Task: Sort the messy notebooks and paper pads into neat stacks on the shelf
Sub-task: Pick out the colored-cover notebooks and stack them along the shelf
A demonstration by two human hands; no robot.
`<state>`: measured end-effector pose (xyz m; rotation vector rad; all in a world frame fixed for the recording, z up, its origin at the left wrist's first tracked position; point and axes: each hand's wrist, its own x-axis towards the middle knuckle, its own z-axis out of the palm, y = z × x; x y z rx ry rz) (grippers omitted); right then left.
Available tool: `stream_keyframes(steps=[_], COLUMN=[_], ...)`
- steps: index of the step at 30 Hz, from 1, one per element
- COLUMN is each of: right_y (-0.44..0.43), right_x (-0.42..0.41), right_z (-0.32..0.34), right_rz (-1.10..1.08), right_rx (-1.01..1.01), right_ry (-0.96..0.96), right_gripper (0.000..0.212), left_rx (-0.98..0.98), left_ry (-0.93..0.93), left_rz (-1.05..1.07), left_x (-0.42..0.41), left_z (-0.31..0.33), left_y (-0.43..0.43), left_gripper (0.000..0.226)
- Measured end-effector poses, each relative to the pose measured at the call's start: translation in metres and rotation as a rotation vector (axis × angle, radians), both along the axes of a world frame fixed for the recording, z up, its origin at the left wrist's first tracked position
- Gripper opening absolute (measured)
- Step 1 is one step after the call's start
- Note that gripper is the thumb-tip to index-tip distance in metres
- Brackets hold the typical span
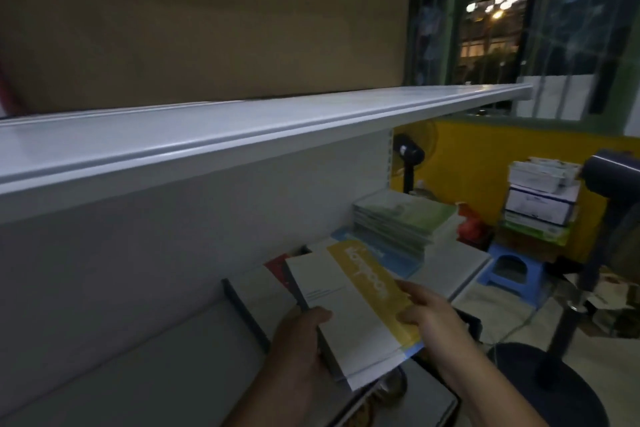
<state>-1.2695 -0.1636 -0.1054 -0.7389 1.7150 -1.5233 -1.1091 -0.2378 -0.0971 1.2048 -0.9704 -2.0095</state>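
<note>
Both hands hold a stack of white notebooks with a yellow band (pixel 349 302) just above the lower shelf (pixel 460 260). My left hand (pixel 298 343) grips its near left edge with the thumb on top. My right hand (pixel 429 312) presses on the yellow band at the right side. Behind it lie a red-covered book (pixel 277 262) and a blue-edged pad (pixel 398 262). Farther right stands a neat stack of green notebooks (pixel 401 218).
A white upper shelf (pixel 242 135) juts out overhead, with a brown board behind it. To the right are a blue plastic stool (pixel 512 270), stacked boxes (pixel 540 201), a fan stand (pixel 568 322) and a dark window (pixel 502 17).
</note>
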Motion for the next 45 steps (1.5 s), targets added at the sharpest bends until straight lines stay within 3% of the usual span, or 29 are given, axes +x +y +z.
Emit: stream_keyframes(steps=[1, 3, 6, 8, 12, 15, 21, 27, 31, 36, 38, 39, 43, 45], right_y=[-0.010, -0.027, -0.051, -0.067, -0.093, -0.109, -0.121, -0.126, -0.120, -0.123, -0.132, -0.138, -0.136, -0.115], right_x=[-0.016, -0.046, -0.080, -0.096, -0.117, -0.129, -0.128, -0.129, -0.125, -0.122, -0.111, -0.097, 0.029, 0.124], right_z=[0.000, 0.000, 0.003, 0.000, -0.009, -0.022, -0.061, -0.060, -0.057, -0.056, -0.064, -0.068, -0.025, -0.001], right_rz=[0.007, 0.048, 0.120, 0.150, 0.154, 0.153, 0.195, 0.196, 0.187, 0.213, 0.226, 0.247, 0.235, 0.407], right_rx=[0.028, 0.077, 0.104, 0.104, 0.073, 0.089, 0.174, 0.211, 0.239, 0.333, 0.321, 0.277, -0.258, -0.414], right_ry=[0.025, 0.103, 0.273, 0.344, 0.396, 0.460, 0.857, 0.944, 0.972, 0.969, 1.128, 1.204, 1.320, 1.401], right_gripper=[0.042, 0.040, 0.045, 0.046, 0.039, 0.042, 0.039, 0.035, 0.035, 0.039, 0.078, 0.085, 0.063, 0.053], left_rx=[0.006, 0.041, 0.017, 0.010, -0.056, -0.128, -0.141, -0.089, -0.139, -0.398, -0.528, -0.602, -0.849, -0.890], left_ry=[-0.045, -0.118, -0.068, -0.055, -0.091, -0.198, -0.301, -0.243, -0.278, -0.308, -0.411, -0.509, -1.106, -1.365], left_rz=[0.034, 0.092, 0.160, 0.190, 0.267, 0.235, 0.237, 0.249, 0.220, 0.138, 0.167, 0.192, 0.159, 0.124], left_x=[-0.019, -0.051, -0.087, -0.102, -0.123, -0.136, -0.151, -0.156, -0.145, -0.097, -0.051, -0.022, 0.112, 0.191], left_z=[-0.005, -0.015, -0.027, -0.029, -0.019, -0.014, -0.034, -0.041, -0.031, 0.007, 0.017, 0.018, 0.018, 0.023], left_y=[-0.007, -0.024, -0.047, -0.057, -0.067, -0.072, -0.079, -0.086, -0.077, -0.053, -0.045, -0.045, -0.051, -0.036], left_gripper=[0.008, 0.046, 0.090, 0.104, 0.071, 0.060, 0.068, 0.095, 0.062, 0.046, 0.040, 0.042, 0.051, 0.053])
